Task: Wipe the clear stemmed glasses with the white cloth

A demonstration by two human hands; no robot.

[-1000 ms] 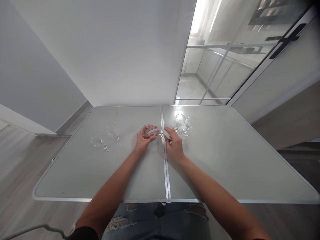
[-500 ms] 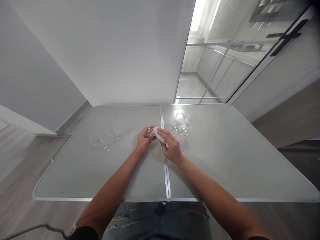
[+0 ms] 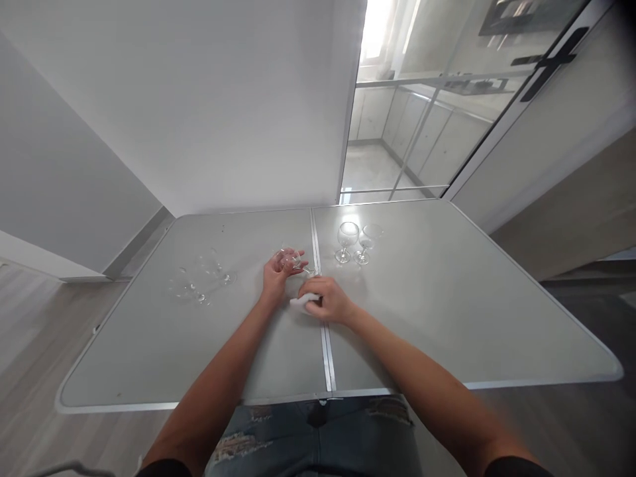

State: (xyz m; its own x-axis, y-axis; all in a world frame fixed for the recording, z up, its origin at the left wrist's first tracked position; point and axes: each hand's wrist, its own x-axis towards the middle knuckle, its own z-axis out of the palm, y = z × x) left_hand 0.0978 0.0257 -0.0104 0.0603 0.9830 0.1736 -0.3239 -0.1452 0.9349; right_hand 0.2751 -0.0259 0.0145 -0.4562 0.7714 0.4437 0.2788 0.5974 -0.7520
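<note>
My left hand is closed round the bowl of a clear stemmed glass, which lies tilted with its stem and foot toward the right. Just in front and to the right, my right hand grips a white cloth, apart from the glass. Two more stemmed glasses stand upright beyond my right hand: one glass and, beside it, another glass. On the left part of the table, clear glasses lie on their sides, their outlines faint.
The pale folding table has a metal seam down its middle and a metal rim. A white wall rises at its far edge. To the right of that is a glazed door with a black handle.
My right hand has drawn the cloth off the glass and moved toward me. The glass's stem and foot now show. The whole view has shifted slightly.
</note>
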